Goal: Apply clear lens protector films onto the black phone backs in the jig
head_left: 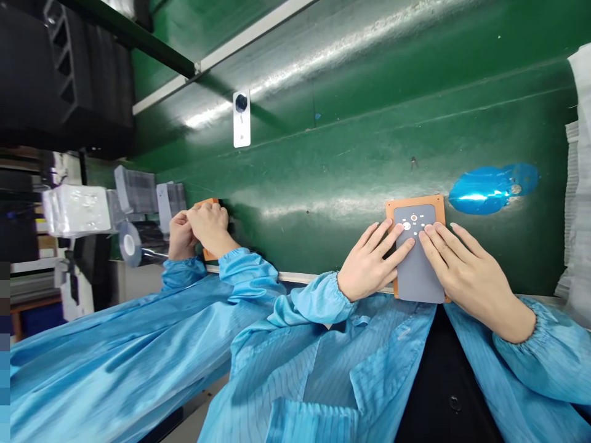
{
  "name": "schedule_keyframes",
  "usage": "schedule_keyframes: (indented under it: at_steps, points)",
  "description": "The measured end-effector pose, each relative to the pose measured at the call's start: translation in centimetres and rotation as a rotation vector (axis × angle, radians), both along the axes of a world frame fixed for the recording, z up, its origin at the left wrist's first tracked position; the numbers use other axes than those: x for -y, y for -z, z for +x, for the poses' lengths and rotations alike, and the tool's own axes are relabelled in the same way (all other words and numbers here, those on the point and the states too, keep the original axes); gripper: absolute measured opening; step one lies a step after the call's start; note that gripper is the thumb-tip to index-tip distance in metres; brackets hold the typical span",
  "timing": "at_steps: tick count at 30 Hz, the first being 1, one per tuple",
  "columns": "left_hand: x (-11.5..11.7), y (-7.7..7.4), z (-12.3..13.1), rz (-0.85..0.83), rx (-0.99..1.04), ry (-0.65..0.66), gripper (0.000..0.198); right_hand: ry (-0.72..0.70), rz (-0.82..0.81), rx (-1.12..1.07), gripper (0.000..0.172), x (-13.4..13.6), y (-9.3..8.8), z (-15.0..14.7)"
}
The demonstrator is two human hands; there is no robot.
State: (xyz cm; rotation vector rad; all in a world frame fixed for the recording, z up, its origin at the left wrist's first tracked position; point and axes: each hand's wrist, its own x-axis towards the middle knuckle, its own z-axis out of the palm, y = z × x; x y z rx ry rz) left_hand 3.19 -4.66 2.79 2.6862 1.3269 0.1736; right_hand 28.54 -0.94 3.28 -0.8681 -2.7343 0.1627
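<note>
Both hands [375,259] [468,266] touch gry panel [418,274] — orng plate [415,201] under.

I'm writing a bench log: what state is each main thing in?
Grey panel, flat on the orange plate
Orange plate, mostly covered
Left hand, open, touching grey panel
Right hand, open, touching grey panel
Blue film, lying loose
White panel, lying flat
Co-worker's hands, curled over another orange piece

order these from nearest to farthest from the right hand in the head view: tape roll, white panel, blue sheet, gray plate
1. Gray plate: touching the right hand, on its left.
2. Blue sheet: just beyond that hand.
3. White panel: well to the left.
4. Tape roll: far left, past a co-worker's hands.
</note>
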Motion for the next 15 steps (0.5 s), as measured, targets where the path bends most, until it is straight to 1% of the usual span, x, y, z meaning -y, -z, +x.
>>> schedule_keyframes:
  at_steps: [5, 9, 11, 12, 13, 14, 15]
  points:
    - [0.1, -0.1, 0.1, 0.039, 0.033, 0.013, 0.058, 0.012, -0.004, -0.021, 0.057, 0.9, 0.3, 0.3]
    - [-0.5, -0.1, -1.1, -0.006, 0.125, 0.057, 0.068, -0.004, 0.002, -0.079, 0.046, 1.0, 0.3, 0.5]
    - [-1.1, -0.2, -1.9, -0.070, 0.245, 0.091, 0.076, -0.024, 0.000, -0.148, 0.041, 0.8, -0.4, 0.5]
    - [-1.4, -0.2, -2.1, -0.104, 0.335, 0.082, 0.079, -0.038, -0.016, -0.213, 0.041, 0.6, -1.0, 0.6]
    - [-1.8, -0.2, -2.0, -0.126, 0.443, 0.038, 0.081, -0.052, -0.056, -0.301, 0.041, 0.4, -1.5, 0.7]
    - [-2.1, -0.2, -1.8, -0.131, 0.565, -0.038, 0.083, -0.060, -0.130, -0.411, 0.042, 0.1, -2.1, 0.8]
    - [-2.5, -0.2, -1.4, -0.127, 0.693, -0.130, 0.086, -0.061, -0.237, -0.540, 0.042, -0.3, -2.6, 1.0]
